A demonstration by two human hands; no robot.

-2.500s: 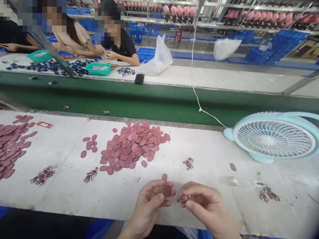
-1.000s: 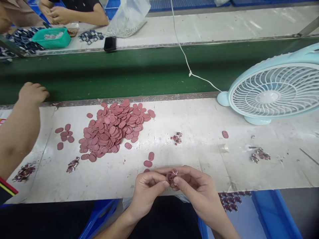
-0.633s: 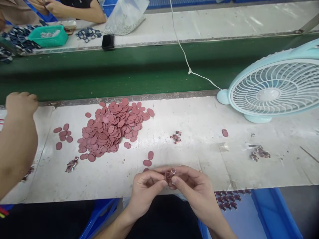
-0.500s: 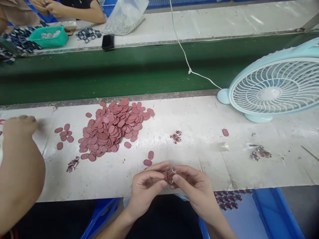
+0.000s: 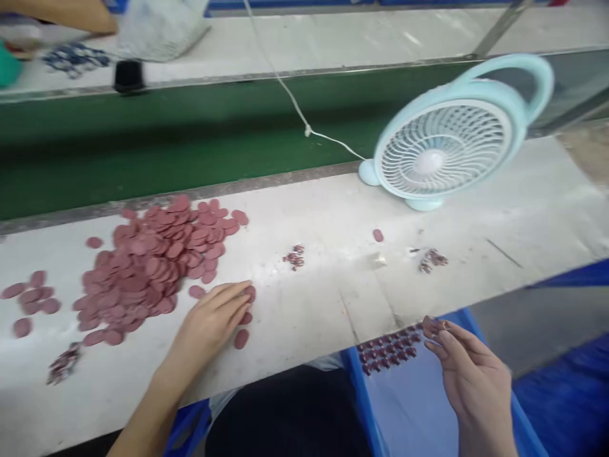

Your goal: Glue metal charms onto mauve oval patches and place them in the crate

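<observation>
My left hand [image 5: 209,320] lies over the bench with its fingers stretched out. Its fingertips touch a dark red oval piece [image 5: 250,293], and another oval piece [image 5: 241,339] lies just below them. To its left spreads a big heap of the same ovals [image 5: 147,260]. My right hand [image 5: 469,368] pinches a small dark red piece [image 5: 431,326] between thumb and fingers, over a blue-rimmed tray [image 5: 409,409]. Rows of small dark red pieces [image 5: 387,350] stand along the tray's far side. The held piece's details are too small to make out.
A light blue fan [image 5: 431,162] stands at the back right, its white cord [image 5: 333,138] running up leftward. Clusters of small shiny parts [image 5: 295,257] dot the white bench [image 5: 304,317]. Across the green gap [image 5: 214,127] are a clear bag [image 5: 162,32] and a person's arm [image 5: 71,13].
My hands were together around a small piece; now they are apart. The right has carried a piece over the tray, the left has reached to the loose ovals. The view has swung right.
</observation>
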